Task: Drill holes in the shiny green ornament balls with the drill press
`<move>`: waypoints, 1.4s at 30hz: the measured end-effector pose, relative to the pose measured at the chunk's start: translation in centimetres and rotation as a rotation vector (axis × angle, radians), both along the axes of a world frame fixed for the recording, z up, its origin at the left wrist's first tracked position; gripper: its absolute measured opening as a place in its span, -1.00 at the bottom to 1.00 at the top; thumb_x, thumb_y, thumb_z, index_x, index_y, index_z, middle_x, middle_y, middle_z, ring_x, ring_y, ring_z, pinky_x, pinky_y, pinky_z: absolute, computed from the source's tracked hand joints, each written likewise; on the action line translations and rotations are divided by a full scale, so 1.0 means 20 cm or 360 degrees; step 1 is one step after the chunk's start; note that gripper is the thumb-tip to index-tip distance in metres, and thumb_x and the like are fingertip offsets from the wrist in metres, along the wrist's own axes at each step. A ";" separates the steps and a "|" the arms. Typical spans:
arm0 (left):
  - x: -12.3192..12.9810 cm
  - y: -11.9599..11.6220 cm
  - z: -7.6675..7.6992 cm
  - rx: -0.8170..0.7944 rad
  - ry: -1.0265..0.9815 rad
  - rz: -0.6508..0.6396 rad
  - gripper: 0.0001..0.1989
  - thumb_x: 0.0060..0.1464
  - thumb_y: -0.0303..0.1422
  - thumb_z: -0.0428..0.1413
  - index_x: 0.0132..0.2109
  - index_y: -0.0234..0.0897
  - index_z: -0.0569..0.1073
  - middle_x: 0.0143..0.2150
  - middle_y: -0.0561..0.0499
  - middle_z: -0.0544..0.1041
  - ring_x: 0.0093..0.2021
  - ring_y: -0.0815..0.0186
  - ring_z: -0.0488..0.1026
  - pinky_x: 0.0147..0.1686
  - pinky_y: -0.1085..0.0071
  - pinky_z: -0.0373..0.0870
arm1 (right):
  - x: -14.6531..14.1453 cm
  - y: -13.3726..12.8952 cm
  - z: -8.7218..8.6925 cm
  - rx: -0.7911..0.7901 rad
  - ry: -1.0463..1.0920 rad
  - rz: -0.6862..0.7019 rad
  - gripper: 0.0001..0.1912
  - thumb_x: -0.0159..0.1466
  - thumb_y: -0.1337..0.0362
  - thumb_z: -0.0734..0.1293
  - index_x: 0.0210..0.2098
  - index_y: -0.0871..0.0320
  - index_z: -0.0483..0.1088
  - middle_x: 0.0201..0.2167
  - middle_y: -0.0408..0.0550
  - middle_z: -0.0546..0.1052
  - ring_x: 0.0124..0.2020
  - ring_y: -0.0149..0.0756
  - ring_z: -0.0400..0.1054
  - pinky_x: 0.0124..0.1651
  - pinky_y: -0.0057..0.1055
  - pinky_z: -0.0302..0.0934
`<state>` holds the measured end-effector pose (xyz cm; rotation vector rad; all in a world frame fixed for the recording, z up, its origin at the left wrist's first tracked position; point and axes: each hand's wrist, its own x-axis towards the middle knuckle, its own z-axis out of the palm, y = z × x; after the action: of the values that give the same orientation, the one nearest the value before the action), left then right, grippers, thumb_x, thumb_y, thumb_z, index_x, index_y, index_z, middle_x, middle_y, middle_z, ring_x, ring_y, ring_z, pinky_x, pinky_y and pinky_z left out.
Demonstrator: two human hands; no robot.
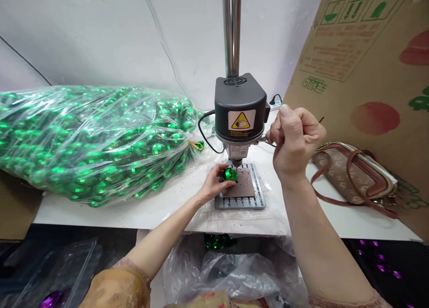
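Under the chuck of a black bench drill [240,107], my left hand [217,182] grips a shiny green faceted ball [230,175] between thumb and fingers. The ball is over a brown pad [246,187] on the drill's slotted metal base [258,196]. To the right of the drill head, my right hand [295,140] is raised with its fingers curled in a fist, near a thin lever at the drill's side. What lies inside those fingers is hidden.
A large clear bag of green balls [94,143] lies at the left. On the right are a brown handbag [358,174] and a tall cardboard box [355,76]. Below the table edge is a plastic bag [234,272] with more green balls [217,241] behind it.
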<state>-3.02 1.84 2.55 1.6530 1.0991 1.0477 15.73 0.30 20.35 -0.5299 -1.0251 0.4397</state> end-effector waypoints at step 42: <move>0.17 -0.11 -0.07 -0.0018 -0.0144 0.0050 -0.48 0.02 -0.18 0.35 0.06 -0.21 0.36 0.00 -0.07 0.49 0.05 0.12 0.47 0.08 0.19 0.39 | -0.01 -0.03 -0.19 0.0396 -0.0033 -0.0085 -0.50 0.24 0.28 0.35 -0.65 0.15 -0.05 -0.75 -0.31 -0.02 -0.72 -0.58 -0.07 -0.61 -0.47 -0.12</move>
<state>0.30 -0.27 1.12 1.5685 1.0731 1.1234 15.54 -0.33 16.51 -0.3383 -1.0655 0.2550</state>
